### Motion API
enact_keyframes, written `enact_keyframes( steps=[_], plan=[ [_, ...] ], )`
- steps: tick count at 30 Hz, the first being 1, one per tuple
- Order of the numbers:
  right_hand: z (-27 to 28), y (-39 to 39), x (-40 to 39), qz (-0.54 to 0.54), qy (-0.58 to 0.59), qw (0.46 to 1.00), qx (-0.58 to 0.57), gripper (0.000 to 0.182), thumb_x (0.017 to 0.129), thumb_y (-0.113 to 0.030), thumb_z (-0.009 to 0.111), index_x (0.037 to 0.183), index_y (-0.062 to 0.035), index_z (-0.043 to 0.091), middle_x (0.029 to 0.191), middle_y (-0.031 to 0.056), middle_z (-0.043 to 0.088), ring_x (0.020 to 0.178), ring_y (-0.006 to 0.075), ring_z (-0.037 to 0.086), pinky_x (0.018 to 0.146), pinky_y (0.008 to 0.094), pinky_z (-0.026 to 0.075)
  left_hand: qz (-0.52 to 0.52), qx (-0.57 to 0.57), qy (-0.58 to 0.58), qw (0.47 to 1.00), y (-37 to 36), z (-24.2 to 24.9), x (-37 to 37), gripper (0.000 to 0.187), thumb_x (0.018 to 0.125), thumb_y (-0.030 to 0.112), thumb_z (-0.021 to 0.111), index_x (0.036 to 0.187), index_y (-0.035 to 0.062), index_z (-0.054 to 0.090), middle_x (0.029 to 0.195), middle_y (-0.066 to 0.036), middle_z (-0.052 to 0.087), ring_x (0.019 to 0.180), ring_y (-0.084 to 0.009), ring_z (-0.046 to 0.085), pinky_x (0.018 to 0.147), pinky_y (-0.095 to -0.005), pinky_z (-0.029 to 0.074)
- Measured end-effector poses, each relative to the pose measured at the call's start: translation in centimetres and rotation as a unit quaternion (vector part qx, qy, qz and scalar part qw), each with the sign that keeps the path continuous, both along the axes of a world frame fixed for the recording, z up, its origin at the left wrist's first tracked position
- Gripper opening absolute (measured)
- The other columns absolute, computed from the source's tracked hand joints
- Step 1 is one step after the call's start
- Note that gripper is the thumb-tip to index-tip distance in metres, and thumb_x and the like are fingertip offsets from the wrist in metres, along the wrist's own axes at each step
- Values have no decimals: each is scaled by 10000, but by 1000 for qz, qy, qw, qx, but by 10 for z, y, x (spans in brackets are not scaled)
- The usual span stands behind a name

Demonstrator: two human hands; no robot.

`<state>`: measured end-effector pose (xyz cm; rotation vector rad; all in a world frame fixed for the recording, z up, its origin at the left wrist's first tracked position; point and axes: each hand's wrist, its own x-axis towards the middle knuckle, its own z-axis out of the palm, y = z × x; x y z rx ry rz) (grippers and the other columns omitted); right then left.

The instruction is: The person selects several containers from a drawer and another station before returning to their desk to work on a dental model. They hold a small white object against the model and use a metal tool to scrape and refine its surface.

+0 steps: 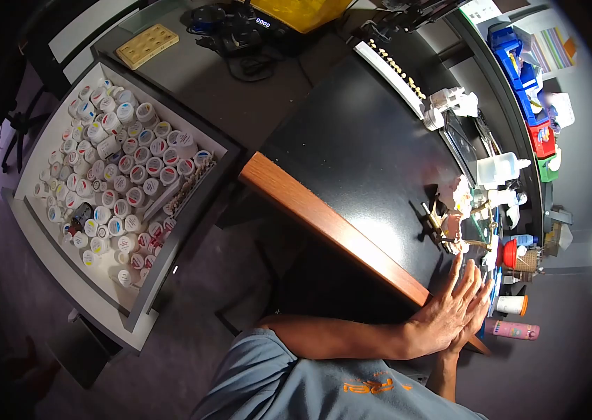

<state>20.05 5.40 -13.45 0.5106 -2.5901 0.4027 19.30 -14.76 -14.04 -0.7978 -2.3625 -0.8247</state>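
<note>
My left hand (441, 316) lies over my right hand (476, 318), both held together above the desk edge. The left fingers are stretched out and slightly apart, pointing toward the back of the desk. Much of the right hand is hidden behind the left; its visible fingers are straight. Neither hand shows anything held. Just past the fingertips stands a brass-coloured dental articulator (437, 222) with a pinkish dental cast (455, 197) on it.
The black desk (359, 140) has a wooden front edge (331, 227). An open drawer (30, 210) on the left holds many white lidded jars (121, 164). A row of small teeth (397, 70), a clear bottle (495, 170), an orange-banded cup (511, 305) and a pink bottle (516, 330) line the far side.
</note>
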Motion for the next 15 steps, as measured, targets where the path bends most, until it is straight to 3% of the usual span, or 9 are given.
enact_keyframes(
  steps=[6, 9, 10, 13, 15],
  plan=[
    [-2, 1, 1, -54, 28, 997, 48, 780, 1026, -498, 581, 1569, 37, 414, 1418, 213, 564, 1312, 353, 561, 1072, 477, 451, -19, -45, -59, 997, 3, 6, 2, 749, 1026, 399, 464, 1625, -20, 301, 1522, -285, 452, 1480, -488, 353, 1196, -811, 91],
    [0, -3, -4, -12, -33, 997, -73, 776, 1033, -490, 587, 1565, 47, 413, 1422, 219, 557, 1288, 349, 580, 1075, 474, 451, -4, -8, -23, 1000, 4, 2, 1, 765, 1032, 381, 464, 1648, -14, 244, 1546, -255, 449, 1487, -488, 347, 1194, -818, 79],
    [-4, 1, -3, -36, -7, 993, -110, 764, 1043, -471, 587, 1563, 60, 408, 1389, 222, 589, 1262, 346, 598, 1073, 480, 453, -6, -7, -26, 1000, 7, 2, 1, 764, 1032, 378, 464, 1649, -14, 242, 1544, -255, 451, 1485, -488, 350, 1194, -819, 79],
    [2, -2, -1, -14, -18, 1000, 9, 746, 1057, -451, 567, 1563, 70, 399, 1376, 218, 594, 1250, 344, 604, 1069, 481, 455, -2, -11, -21, 1000, 7, 1, 1, 753, 1034, 366, 463, 1648, -12, 249, 1553, -254, 445, 1487, -489, 348, 1195, -820, 77],
    [-1, 4, 0, -29, 3, 999, 25, 749, 1044, -446, 588, 1559, 66, 407, 1370, 219, 596, 1242, 342, 605, 1066, 479, 456, -9, -27, -23, 999, 6, 2, 2, 744, 1028, 378, 467, 1634, -13, 284, 1548, -265, 444, 1477, -488, 360, 1194, -819, 83]
  ],
)
